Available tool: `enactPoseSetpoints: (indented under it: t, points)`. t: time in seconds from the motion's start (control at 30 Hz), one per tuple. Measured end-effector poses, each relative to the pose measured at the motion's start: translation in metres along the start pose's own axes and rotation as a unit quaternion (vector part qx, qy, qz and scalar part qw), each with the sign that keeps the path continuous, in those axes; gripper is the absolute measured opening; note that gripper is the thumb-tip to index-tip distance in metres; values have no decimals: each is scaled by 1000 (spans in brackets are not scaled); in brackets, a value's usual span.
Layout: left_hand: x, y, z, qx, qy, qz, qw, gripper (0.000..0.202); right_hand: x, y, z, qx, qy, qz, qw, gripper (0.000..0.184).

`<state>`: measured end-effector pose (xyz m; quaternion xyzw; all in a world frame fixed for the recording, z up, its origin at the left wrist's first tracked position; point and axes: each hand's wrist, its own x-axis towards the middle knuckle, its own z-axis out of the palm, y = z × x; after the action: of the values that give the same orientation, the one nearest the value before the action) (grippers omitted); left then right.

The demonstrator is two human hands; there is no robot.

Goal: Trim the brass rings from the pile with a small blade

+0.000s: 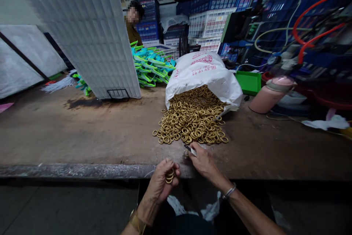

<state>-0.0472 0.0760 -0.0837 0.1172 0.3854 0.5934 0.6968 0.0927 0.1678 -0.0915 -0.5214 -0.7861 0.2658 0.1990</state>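
Several brass-coloured rings point(169, 177) are gripped in the curled fingers of my left hand point(162, 176), just in front of the table's near edge. My right hand point(202, 160) is closed on a small tool with a dark tip and a pale handle point(190, 149), whose exact kind I cannot make out. It is over the table at the front of a heap of the same rings point(192, 121). The heap spills from the mouth of a white woven sack point(200, 70) with red print, lying on its side.
A tall white ribbed panel point(88, 40) stands in a wire holder at left. Behind it are green and blue plastic pieces point(151, 64) and a person point(134, 22). A pink bottle point(271, 94) and a green tray point(248, 83) stand right of the sack. Stacked crates point(209, 24) fill the back.
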Motion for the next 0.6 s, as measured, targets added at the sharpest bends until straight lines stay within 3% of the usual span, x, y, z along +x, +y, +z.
enactPoseSetpoints:
  t: [0.13,0.2,0.3,0.47,0.53,0.6]
  points:
    - [3,-3,3,142,36,85,986,24,-2,-13,2,161,-45,21,986,7]
    - [3,-5,4,232,62,150,959,23,-3,-19,2,228,-77,47,970,6]
    - [1,-5,4,320,45,229,918,21,-7,-24,1,321,-121,89,935,6]
    - [-3,-3,4,379,19,259,888,15,-14,-28,1,413,-187,153,878,8]
    - [-3,-2,6,379,14,248,891,13,-15,-29,2,398,-179,151,887,10]
    - [-3,-1,8,351,13,231,907,17,-14,-30,3,359,-143,117,915,15]
